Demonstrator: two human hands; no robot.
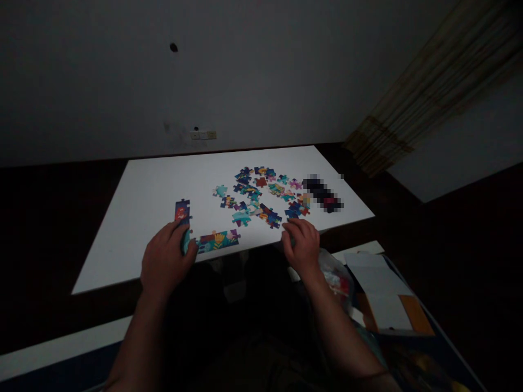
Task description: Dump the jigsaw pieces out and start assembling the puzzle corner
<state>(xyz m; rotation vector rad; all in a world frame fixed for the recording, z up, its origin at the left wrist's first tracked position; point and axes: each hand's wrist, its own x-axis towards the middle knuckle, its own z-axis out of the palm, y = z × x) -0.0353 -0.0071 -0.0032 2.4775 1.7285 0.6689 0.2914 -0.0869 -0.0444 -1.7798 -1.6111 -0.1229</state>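
One white table (pixel 122 228) carries two assembled puzzle strips, one lengthwise strip (pixel 182 209) at the left and one crosswise strip (pixel 219 240) along the near edge, plus one cluster of loose puzzle pieces (pixel 247 190) right of centre, well over ten but too overlapped for an exact count. The left hand (pixel 167 258) covers the lengthwise strip's near end, thumb and fingers slightly apart; whether it grips cannot be told. The right hand (pixel 303 245) is at the near edge beside the cluster, fingers curled, thumb close to them, any held piece indistinct.
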